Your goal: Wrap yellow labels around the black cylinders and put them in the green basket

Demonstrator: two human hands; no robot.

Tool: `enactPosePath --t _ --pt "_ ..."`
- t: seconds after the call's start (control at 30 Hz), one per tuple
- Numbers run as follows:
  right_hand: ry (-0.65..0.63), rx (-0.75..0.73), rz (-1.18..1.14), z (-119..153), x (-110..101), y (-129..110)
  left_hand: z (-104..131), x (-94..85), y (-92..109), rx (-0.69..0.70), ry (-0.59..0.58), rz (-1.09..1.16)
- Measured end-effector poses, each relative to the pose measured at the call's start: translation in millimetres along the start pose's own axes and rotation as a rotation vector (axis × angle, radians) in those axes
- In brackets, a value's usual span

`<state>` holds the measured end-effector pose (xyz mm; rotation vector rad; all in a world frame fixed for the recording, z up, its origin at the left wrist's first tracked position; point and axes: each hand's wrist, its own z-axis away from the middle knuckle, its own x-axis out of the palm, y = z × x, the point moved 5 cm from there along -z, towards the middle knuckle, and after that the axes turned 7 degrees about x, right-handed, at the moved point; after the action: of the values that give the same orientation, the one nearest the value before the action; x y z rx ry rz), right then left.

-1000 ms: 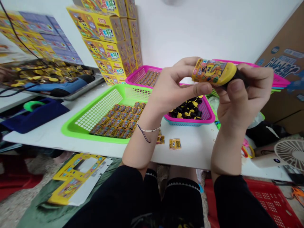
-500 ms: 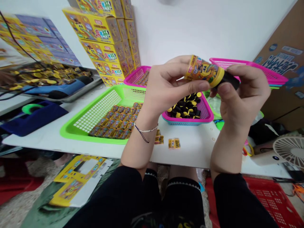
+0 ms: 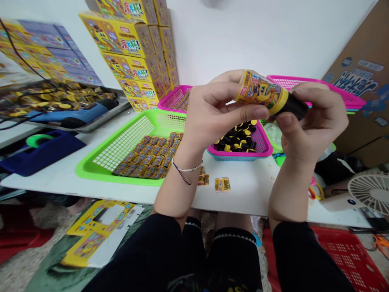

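Note:
Raised over the table, a small cup with a printed yellow wrapper lies on its side between my hands. My left hand is closed round its wrapped end, thumb along the underside. The fingers of my right hand grip the black end piece, which sits against the cup's yellow rim. Below them stands a pink basket of black pieces with yellow discs. Left of my left forearm, a green basket holds rows of wrapped cups.
Flat printed wrappers lie near the table's front edge. Stacked yellow boxes rise at the back left, beside a metal tray of cups. A blue tape dispenser sits left, a white fan right.
Both hands keep hold of the cup. The black end piece and my right hand have shifted slightly to the right; the view has moved a little.

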<state>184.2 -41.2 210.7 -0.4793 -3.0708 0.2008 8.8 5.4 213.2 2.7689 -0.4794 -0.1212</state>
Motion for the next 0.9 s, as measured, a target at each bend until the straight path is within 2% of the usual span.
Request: enactPosePath --t 0.13,0.33,0.43,0.57,0.63,0.77,0.83,0.9 --pt "0.005 -0.03 0.034 -0.1 1.0 -1.6 -0.9 1.8 6.2 0.097 0.013 0.125" --pt "-0.034 -0.053 0.039 -1.0 2.4 -2.8 -3.7 -0.6 3.9 0.09 -0.079 0.03" --pt "-0.079 -0.032 0.059 -1.4 2.9 -5.5 -5.4 -2.9 -1.2 0.019 -0.119 0.051" --pt "-0.11 0.12 0.069 0.2 1.9 -3.5 -5.3 -4.6 -6.4 -0.088 -0.099 0.065" --pt "-0.106 0.186 0.065 1.7 1.4 -1.2 -4.6 -2.6 -4.2 -0.036 -0.125 0.054" --pt "-0.1 0.214 0.045 4.1 3.4 0.6 -2.4 -1.2 3.8 0.186 -0.144 0.07" --pt "-0.09 0.231 0.055 5.2 4.6 1.5 -1.7 -1.9 2.8 0.194 -0.138 0.092" --pt "-0.087 0.251 0.078 6.4 5.4 2.4 -1.6 -3.3 -1.1 0.119 -0.113 0.113"
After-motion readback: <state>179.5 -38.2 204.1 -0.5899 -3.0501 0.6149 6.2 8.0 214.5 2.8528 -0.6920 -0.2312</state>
